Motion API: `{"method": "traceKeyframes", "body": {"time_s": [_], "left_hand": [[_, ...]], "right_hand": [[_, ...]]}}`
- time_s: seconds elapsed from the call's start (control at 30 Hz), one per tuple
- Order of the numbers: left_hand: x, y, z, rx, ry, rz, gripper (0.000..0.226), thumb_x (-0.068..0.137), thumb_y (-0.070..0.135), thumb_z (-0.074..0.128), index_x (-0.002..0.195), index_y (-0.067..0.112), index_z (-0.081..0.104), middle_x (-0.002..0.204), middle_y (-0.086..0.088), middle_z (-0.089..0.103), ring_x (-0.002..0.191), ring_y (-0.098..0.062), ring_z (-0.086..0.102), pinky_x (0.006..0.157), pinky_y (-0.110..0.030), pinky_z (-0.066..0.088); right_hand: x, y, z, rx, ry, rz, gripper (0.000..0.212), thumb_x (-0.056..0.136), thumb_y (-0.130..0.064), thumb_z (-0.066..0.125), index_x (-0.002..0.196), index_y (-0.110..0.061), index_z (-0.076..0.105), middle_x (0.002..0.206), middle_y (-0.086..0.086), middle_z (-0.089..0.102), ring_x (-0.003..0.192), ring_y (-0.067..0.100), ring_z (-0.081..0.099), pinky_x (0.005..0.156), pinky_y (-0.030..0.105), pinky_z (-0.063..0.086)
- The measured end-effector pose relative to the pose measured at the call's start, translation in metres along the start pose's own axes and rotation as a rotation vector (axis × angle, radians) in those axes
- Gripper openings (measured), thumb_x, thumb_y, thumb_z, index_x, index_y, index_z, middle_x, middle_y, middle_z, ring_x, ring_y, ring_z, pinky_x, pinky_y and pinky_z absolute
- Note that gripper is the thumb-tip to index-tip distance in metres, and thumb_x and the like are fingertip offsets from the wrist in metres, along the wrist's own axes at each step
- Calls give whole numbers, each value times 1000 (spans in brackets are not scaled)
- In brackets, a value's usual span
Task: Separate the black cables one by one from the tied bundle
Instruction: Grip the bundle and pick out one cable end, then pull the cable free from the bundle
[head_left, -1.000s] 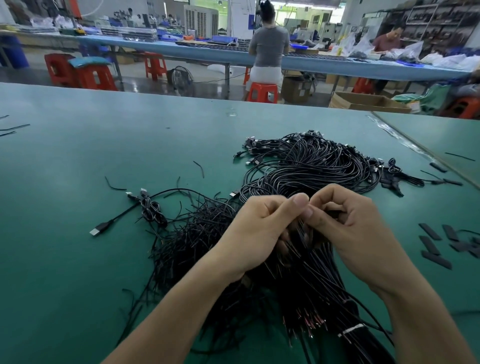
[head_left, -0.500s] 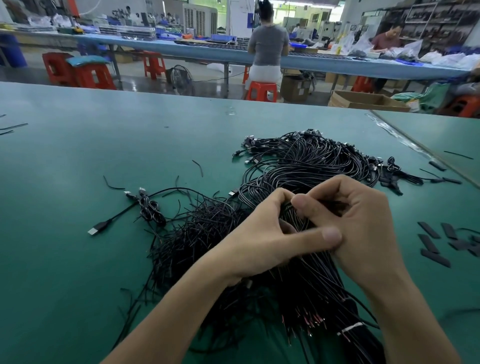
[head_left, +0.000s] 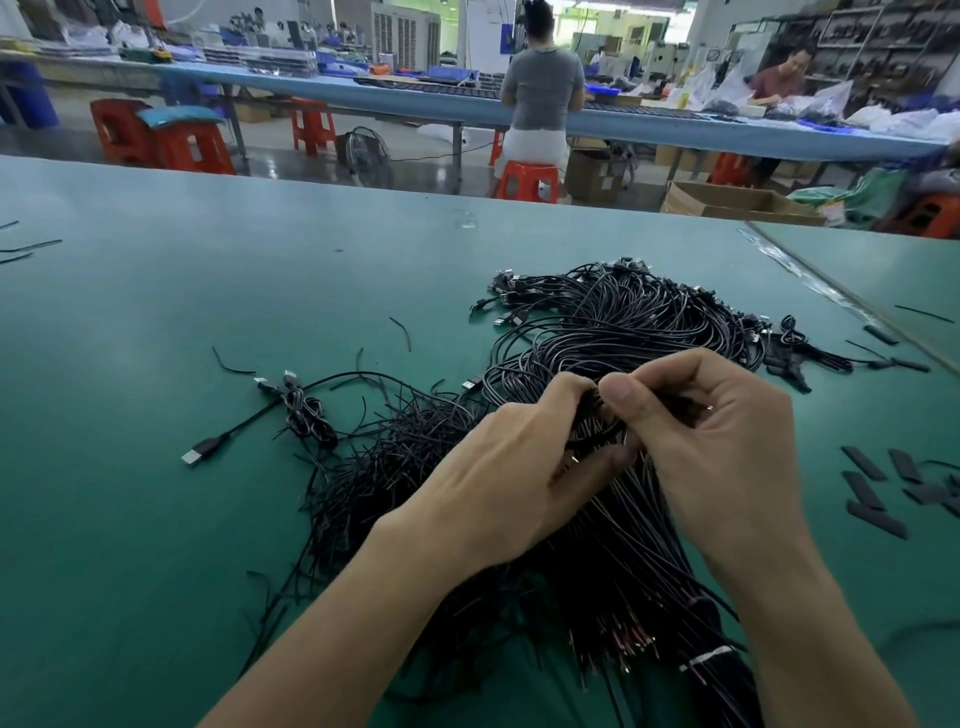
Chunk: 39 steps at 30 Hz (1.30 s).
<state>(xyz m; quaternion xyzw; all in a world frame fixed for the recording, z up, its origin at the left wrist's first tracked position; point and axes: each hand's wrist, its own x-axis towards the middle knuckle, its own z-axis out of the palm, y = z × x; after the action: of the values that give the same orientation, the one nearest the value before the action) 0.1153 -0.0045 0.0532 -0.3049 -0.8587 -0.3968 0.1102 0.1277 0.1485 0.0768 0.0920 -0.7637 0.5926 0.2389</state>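
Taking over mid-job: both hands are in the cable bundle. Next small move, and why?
Likely hold the cable bundle steady with the left hand and draw the right hand away, sliding out one strand. Both hands pinch strands at the same spot mid-bundle, the white tie binds the near end, and a separate USB cable lies left.

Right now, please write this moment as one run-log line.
phase: separating cables | left hand: grips bundle | right hand: pinches bundle strands | coiled cable: lies apart, left of bundle
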Motion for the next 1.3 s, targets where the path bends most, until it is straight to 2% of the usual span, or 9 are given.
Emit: {"method": "traceKeyframes", "body": {"time_s": [0.1, 0.2, 0.33, 0.43, 0.57, 0.7, 0.83, 1.1, 1.3], "left_hand": [[1, 0, -2, 146, 90, 72, 46, 97, 49, 52, 129, 16, 47, 69, 17, 49, 58, -4, 42, 56, -14, 38], [3, -8, -5, 173, 110, 88, 28, 102, 37, 50, 99, 10, 58, 72, 9, 55, 57, -17, 49, 57, -38, 46], [3, -18, -3, 39, 117, -49, 43, 105, 46, 40, 73, 19, 50, 53, 7, 46, 45, -12, 41, 45, -29, 34], [4, -26, -5, -96, 229, -245, 51, 103, 51, 39, 60, 23, 38, 44, 14, 41, 39, -6, 30, 41, -18, 24], [9, -35, -13, -368, 299, -402, 53, 90, 69, 39, 61, 26, 28, 53, 11, 29, 46, -11, 22, 48, -31, 19], [7, -34, -12, -526, 298, -452, 51, 100, 60, 38, 61, 28, 25, 54, 7, 24, 47, -13, 17, 41, -24, 16], [8, -32, -11, -644, 310, -464, 50, 103, 52, 38, 61, 28, 26, 53, 7, 22, 45, -12, 15, 38, -20, 15], [7, -29, -13, -746, 291, -442, 54, 90, 67, 37, 52, 30, 27, 50, 9, 21, 43, -11, 12, 39, -18, 13], [8, -27, -15, -698, 325, -411, 53, 91, 70, 37, 61, 28, 25, 52, 8, 21, 46, -11, 13, 38, -19, 16]], "right_hand": [[0, -4, 0, 51, 17, -23, 14, 81, -18, 80, 74, -22, 68, 65, -8, 71, 55, 1, 62, 54, 14, 49], [-1, -6, 5, 71, 23, -31, 12, 80, -23, 80, 74, -21, 70, 65, -4, 71, 52, 3, 61, 53, 15, 49], [-3, 0, 12, 115, -35, 131, 27, 87, -52, 64, 92, -27, 70, 75, -4, 74, 57, 5, 60, 53, 16, 45], [-6, 12, 17, -160, -141, 206, 39, 94, -61, 48, 91, -28, 69, 77, -8, 70, 59, 7, 61, 54, 24, 45], [-20, 25, 32, -645, -450, 155, 14, 93, -41, 65, 94, -28, 71, 87, -15, 66, 81, 2, 63, 73, 24, 53], [-34, 27, 45, -937, -467, 100, 24, 96, -47, 57, 99, -26, 68, 103, -8, 55, 100, 14, 54, 73, 25, 44], [-36, 26, 46, -941, -478, 106, 22, 98, -41, 55, 102, -24, 67, 108, -5, 57, 104, 17, 53, 79, 27, 47], [-34, 24, 43, -890, -430, 160, 17, 97, -29, 49, 90, -23, 64, 99, -9, 60, 96, 15, 56, 76, 27, 46], [-39, 22, 53, -871, -431, 43, 20, 99, -43, 48, 105, -27, 56, 101, -8, 49, 99, 16, 50, 81, 29, 44]]}}
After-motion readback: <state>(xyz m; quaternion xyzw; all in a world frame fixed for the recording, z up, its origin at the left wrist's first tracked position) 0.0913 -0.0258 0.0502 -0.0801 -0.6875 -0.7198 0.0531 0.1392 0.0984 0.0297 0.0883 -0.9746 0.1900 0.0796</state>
